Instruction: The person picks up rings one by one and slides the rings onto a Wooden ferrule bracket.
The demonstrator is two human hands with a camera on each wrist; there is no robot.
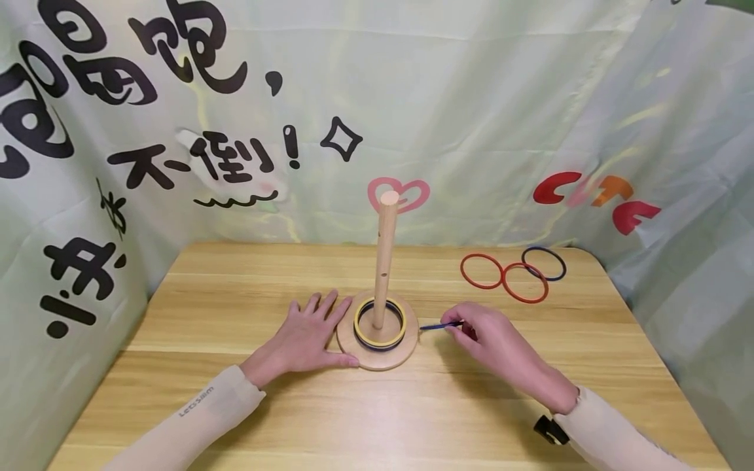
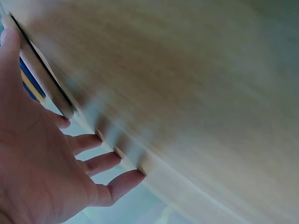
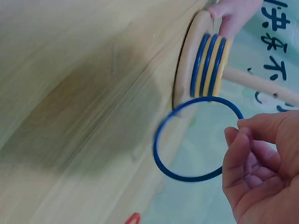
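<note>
A wooden post (image 1: 385,261) stands upright on a round wooden base (image 1: 379,361) at the middle of the table. Several blue and yellow rings (image 3: 208,65) are stacked around the post on the base, with a yellow ring (image 1: 379,345) on top. My left hand (image 1: 303,337) lies with fingers spread at the base's left side, its thumb and forefinger touching the edge. To the right of the base, my right hand (image 1: 497,340) pinches a blue ring (image 3: 156,144) between thumb and fingertips. That ring is held above the table, apart from the post.
Two red rings (image 1: 482,286) and a dark blue ring (image 1: 544,280) lie at the table's back right, the blue one overlapping a red. A pale printed cloth (image 1: 471,98) hangs behind and beside the wooden table (image 1: 353,425).
</note>
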